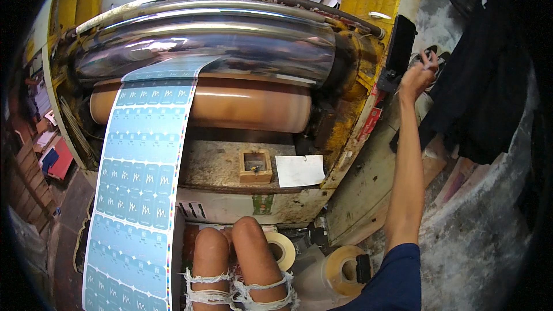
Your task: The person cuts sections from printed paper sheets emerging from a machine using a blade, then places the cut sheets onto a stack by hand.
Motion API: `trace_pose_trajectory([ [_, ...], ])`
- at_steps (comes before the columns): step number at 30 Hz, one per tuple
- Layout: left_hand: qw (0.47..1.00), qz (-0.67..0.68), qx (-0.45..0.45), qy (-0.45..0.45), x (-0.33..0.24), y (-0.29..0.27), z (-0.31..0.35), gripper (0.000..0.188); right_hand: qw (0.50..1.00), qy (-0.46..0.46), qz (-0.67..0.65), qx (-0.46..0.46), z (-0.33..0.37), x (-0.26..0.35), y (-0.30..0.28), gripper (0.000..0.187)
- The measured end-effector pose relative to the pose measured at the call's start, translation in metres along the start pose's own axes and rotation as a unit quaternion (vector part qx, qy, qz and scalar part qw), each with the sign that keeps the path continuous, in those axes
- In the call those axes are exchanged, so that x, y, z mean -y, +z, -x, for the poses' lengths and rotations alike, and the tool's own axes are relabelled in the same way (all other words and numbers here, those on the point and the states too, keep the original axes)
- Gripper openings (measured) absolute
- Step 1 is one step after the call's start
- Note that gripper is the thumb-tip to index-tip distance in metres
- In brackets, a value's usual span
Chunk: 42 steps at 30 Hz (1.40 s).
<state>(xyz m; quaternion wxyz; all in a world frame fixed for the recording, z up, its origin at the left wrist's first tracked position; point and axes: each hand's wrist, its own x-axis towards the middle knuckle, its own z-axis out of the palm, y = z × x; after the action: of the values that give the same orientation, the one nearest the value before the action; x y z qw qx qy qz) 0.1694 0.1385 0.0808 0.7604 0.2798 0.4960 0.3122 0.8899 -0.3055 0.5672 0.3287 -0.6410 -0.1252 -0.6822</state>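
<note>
Nearest, at the lower edge: the person's two bare knees [242, 259] in frayed cut-off shorts, with two tape rolls [341, 269] on the floor just beside them to the right. A long web of blue printed labels [137, 196] runs from the lower left corner up over the press [357, 98], passing across a brown roller [247, 106] and under a polished steel cylinder [219, 43]. On the press's flat ledge, near its front edge: a small wooden box [255, 165] and, just right of it, a white paper sheet [299, 170]. Right hand [419, 74]: arm stretched up and out past the right side of the press, fingers curled together around a small dark part, seemingly a knob or lever, just beside a black panel [400, 43] on the yellow frame; what it pinches is too small to tell exactly. Dark cloth [478, 92] hangs beyond, against the grey wall. Left hand: not in view. Handling note, as a judgement: with the arm at full reach, a small, slow turn suits best, sleeve and fingers held well apart from the rollers, eyes on the web's tracking.
</note>
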Motion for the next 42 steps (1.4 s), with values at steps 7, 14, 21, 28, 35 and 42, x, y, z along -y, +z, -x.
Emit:
trace_pose_trajectory([
  [7,0.999,-0.012,-0.03,-0.005,0.009,-0.035,0.012,0.052,0.993,-0.054,-0.07,-0.084,0.02,-0.005,0.021,0.043],
  [14,0.997,-0.04,-0.058,-0.023,0.012,-0.061,0.033,0.047,0.996,-0.04,0.001,0.082,-0.006,-0.028,0.024,0.048],
  [21,0.989,-0.094,-0.104,-0.049,0.031,-0.095,0.051,0.054,0.906,0.219,-0.358,0.063,0.051,0.035,0.009,0.032],
  [28,0.987,-0.093,-0.12,0.06,0.029,-0.135,0.128,0.055,0.61,0.339,-0.277,0.661,0.222,0.125,-0.044,0.032],
  [35,0.981,-0.097,-0.142,0.095,0.036,-0.159,0.173,0.056,0.523,0.331,-0.46,0.637,0.316,0.205,0.007,0.03],
  [42,0.984,-0.098,-0.119,0.093,0.045,-0.21,0.199,0.07,0.469,0.365,-0.464,0.657,0.367,0.223,-0.01,0.027],
])
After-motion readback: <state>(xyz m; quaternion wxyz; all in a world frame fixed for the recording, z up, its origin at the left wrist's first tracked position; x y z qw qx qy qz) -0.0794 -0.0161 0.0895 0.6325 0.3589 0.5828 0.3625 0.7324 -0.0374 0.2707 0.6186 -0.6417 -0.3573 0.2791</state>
